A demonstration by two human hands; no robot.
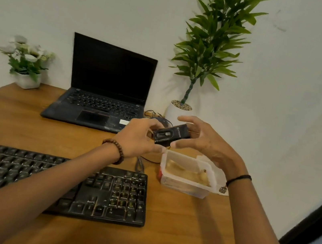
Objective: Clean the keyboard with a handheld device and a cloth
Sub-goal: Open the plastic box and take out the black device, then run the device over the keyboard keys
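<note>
Currently both hands are raised above the table (181, 230), with the handheld device (171, 135) between them.
- Left hand (141, 135): fingers curled round the device's left end, gripping it. Bead bracelet (117, 151) on the wrist.
- Right hand (201, 141): thumb against the device's lower right corner, fingers arched over its top edge and partly spread, pinching that end. Thin black band (240, 177) on the wrist.
- Device: small, black, oblong, tilted up to the right, off the table.
- Directly beneath the hands: clear plastic container (187, 189) with something yellowish inside; cannot tell what.
- Keyboard (119, 195): black, flat on the table, nearer the camera and left of the container, under the left forearm. Neither hand touches it.
- Behind the hands: open laptop (107, 83) with a dark screen, flanked by a small flower pot (28, 63) at left and a tall green plant (208, 45) at right.
</note>
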